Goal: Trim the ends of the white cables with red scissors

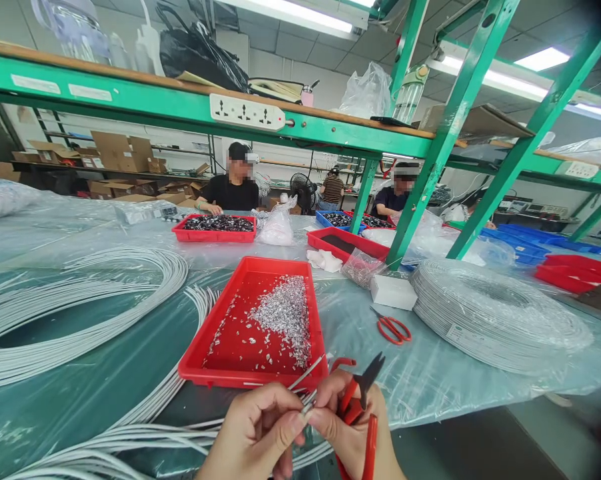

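Note:
My left hand [260, 430] is closed in a pinch on a thin grey-white wire end [308, 373] that points up toward the red tray [215, 363]. My right hand [353, 433] pinches the same wire from the other side and also grips red-handled scissors [361, 400], blades open and pointing up. The tray holds a heap of small silver cut pieces [285, 313]. Long white wires [145, 437] run from under my hands to the left.
A big loose wire coil [70, 313] lies left, a wrapped coil [495, 313] right. A second pair of red scissors [393, 328] and a small white box [393, 291] lie past the tray. Green frame posts [433, 167] stand behind. Other people sit across with red and blue trays.

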